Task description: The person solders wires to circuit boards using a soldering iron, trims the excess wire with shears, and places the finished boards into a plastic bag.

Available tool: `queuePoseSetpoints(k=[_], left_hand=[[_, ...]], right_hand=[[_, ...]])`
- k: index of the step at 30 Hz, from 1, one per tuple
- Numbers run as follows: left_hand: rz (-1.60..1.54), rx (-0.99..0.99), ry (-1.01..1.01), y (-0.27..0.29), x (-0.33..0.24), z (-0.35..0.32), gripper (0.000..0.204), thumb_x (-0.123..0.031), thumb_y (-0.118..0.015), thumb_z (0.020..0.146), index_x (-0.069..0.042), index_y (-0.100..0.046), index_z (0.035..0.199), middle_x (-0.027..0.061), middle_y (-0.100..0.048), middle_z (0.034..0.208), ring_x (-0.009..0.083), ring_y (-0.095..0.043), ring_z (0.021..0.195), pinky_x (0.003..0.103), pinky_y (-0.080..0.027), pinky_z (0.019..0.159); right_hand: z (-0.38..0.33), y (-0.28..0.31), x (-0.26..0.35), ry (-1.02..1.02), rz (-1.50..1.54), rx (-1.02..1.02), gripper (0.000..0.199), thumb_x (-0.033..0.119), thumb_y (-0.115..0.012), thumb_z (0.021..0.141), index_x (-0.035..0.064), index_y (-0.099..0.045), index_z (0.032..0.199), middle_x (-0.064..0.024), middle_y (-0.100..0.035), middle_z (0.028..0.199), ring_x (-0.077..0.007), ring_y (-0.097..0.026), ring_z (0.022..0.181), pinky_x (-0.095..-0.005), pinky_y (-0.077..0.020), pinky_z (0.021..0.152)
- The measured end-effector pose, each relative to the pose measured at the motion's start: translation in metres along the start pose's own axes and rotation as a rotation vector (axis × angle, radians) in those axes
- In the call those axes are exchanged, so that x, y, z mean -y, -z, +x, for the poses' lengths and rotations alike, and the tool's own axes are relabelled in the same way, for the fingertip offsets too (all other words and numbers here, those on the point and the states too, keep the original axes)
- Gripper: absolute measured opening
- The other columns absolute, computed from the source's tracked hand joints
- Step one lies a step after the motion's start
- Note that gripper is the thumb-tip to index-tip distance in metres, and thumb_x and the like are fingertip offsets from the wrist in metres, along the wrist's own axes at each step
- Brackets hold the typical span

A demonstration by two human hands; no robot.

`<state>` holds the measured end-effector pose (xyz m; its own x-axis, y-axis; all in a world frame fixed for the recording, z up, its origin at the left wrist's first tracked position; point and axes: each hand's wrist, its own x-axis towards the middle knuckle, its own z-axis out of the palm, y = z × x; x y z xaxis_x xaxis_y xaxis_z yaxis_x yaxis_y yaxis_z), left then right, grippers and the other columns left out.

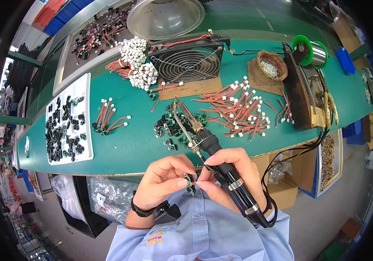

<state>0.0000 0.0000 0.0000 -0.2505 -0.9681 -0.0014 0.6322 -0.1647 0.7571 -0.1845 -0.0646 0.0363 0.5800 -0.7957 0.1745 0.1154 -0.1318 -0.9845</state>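
Note:
My right hand (234, 174) grips the black handle of a soldering iron (203, 141), whose metal tip points away over the green bench (130, 143). Its thumb and forefinger also pinch a small green part with a red wire (190, 185). My left hand (164, 180) holds the same small part from the left side, fingertips touching those of the right hand. Both hands are close to my chest, just below the bench's front edge. A black strap is on my left wrist.
On the bench lie a pile of red wires with white plugs (238, 111), small green-black parts (171, 126), a white tray of black parts (67, 126), a black fan (188, 61), a solder spool (310, 50), an iron stand (303, 93) and a dish of metal wool (271, 65).

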Motion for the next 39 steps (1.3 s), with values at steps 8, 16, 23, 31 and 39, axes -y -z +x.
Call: queuePoseSetpoints(k=[8, 16, 23, 31, 39], left_hand=[[0.114, -0.091, 0.036, -0.015, -0.013, 0.005, 0.017, 0.003, -0.055, 0.083, 0.002, -0.051, 0.1, 0.0127, -0.056, 0.103, 0.0149, -0.054, 0.096, 0.029, -0.042, 0.083], [0.144, -0.137, -0.008, -0.018, -0.005, 0.009, 0.014, 0.004, -0.052, 0.083, -0.001, -0.047, 0.096, 0.0158, -0.057, 0.105, 0.0173, -0.055, 0.097, 0.031, -0.042, 0.086], [0.341, -0.406, -0.198, -0.007, 0.004, 0.01, 0.014, 0.005, -0.053, 0.081, -0.002, -0.044, 0.09, 0.0169, -0.06, 0.103, 0.0143, -0.056, 0.09, 0.028, -0.043, 0.077], [0.482, -0.466, -0.23, -0.008, 0.006, 0.012, 0.013, 0.005, -0.05, 0.083, -0.001, -0.043, 0.092, 0.0195, -0.059, 0.102, 0.0201, -0.058, 0.095, 0.033, -0.045, 0.085], [0.497, -0.473, -0.238, -0.008, 0.007, 0.012, 0.013, 0.006, -0.049, 0.083, -0.001, -0.043, 0.092, 0.0194, -0.058, 0.103, 0.0194, -0.058, 0.095, 0.032, -0.046, 0.084]], right_hand=[[-0.001, 0.0, -0.001, 0.005, -0.099, -0.026, 0.042, -0.009, -0.067, 0.072, 0.0034, -0.043, 0.105, -0.0088, -0.061, 0.076, -0.0126, -0.062, 0.072, -0.026, -0.0504, 0.064], [-0.005, 0.01, -0.008, 0.074, -0.37, -0.115, 0.039, 0.007, -0.069, 0.077, 0.0038, -0.044, 0.107, -0.0125, -0.06, 0.09, -0.0166, -0.061, 0.074, -0.0299, -0.0488, 0.069], [-0.042, 0.029, -0.017, 0.284, -0.612, -0.277, 0.057, 0.042, -0.071, 0.073, 0.0063, -0.047, 0.111, -0.009, -0.062, 0.084, -0.0201, -0.058, 0.071, -0.0388, -0.0371, 0.084], [-0.054, 0.027, -0.019, 0.326, -0.583, -0.01, 0.048, 0.026, -0.081, 0.057, 0.015, -0.06, 0.099, -0.0009, -0.063, 0.075, -0.0157, -0.061, 0.063, -0.0363, -0.0336, 0.084], [-0.051, 0.024, -0.019, 0.335, -0.586, 0.017, 0.045, 0.023, -0.08, 0.057, 0.0152, -0.061, 0.097, -0.0001, -0.064, 0.074, -0.0148, -0.063, 0.065, -0.0351, -0.0339, 0.084]])
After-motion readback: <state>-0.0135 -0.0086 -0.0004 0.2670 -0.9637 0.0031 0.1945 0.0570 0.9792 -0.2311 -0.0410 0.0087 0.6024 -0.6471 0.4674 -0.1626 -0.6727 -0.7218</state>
